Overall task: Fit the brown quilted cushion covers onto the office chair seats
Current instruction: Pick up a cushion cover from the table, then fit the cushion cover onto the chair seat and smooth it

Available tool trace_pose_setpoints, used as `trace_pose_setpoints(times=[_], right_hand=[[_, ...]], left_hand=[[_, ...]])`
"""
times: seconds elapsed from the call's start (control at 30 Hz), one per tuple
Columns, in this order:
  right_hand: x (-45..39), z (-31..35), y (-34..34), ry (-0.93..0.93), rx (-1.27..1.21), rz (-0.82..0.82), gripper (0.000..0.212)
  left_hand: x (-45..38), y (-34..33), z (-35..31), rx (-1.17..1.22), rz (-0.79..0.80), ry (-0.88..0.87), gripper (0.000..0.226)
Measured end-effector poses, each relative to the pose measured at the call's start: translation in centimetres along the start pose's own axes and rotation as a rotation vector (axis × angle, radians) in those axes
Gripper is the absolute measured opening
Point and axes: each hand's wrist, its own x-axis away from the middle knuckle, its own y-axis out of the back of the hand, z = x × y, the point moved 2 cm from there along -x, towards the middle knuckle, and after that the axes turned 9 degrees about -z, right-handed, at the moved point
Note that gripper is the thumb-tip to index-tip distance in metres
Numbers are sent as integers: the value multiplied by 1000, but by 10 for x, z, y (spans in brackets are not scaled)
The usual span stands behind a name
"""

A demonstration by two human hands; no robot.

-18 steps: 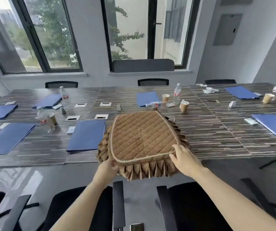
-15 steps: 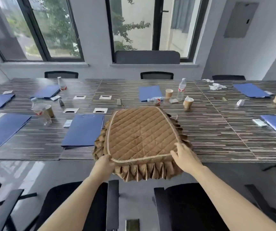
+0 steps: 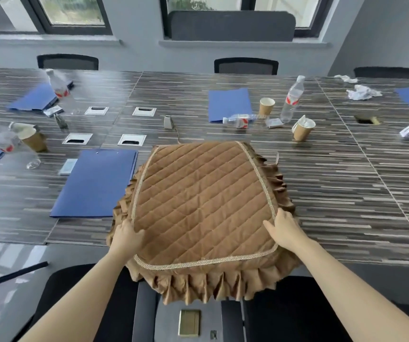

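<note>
A brown quilted cushion cover (image 3: 201, 203) with a pleated skirt and gold braid lies half on the striped table, its near edge hanging over the table's front. My left hand (image 3: 125, 236) grips its left near side, thumb on top. My right hand (image 3: 283, 229) grips its right near side. Below the cover stand two black office chairs, one seat (image 3: 75, 302) at the lower left and one seat (image 3: 294, 314) at the lower right, both bare.
The long striped table (image 3: 334, 193) carries blue folders (image 3: 95, 183), paper cups (image 3: 302, 130), water bottles (image 3: 291, 101), crumpled tissues and metal cable ports. More black chairs stand along the far side under the windows. A brass floor socket (image 3: 190, 323) lies between the two near chairs.
The cover has slid toward me, so its skirt now overhangs the table edge. Both hands sit farther up its sides. The view has tilted down and closer.
</note>
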Motion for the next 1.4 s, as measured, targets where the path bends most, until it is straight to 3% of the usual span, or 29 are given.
trace_pose_setpoints(times=[0.23,0.37,0.47,0.63,0.8,1.0,1.13,1.4], right_hand=[[-28,9,-11,-140,-111,4,84],[-38,13,-6,-202,-206,-56,84],[-39,15,-2,-242,-299,-58,89],[-25,23,11,-261,-454,-189,83],[8,43,23,-216,-488,-327,79],[75,86,31,-93,-489,-364,80],[121,120,23,11,-570,-305,81],[258,214,-35,188,-585,-199,83]], left_hand=[[-28,-8,-8,432,38,226,65],[-39,-11,-2,404,-79,375,85],[-31,-3,-14,426,-135,382,82],[-11,12,-22,537,-177,344,50],[13,35,-11,540,-238,259,49],[59,88,42,598,-314,253,59],[92,131,98,596,-395,249,57],[195,219,266,698,-557,368,54]])
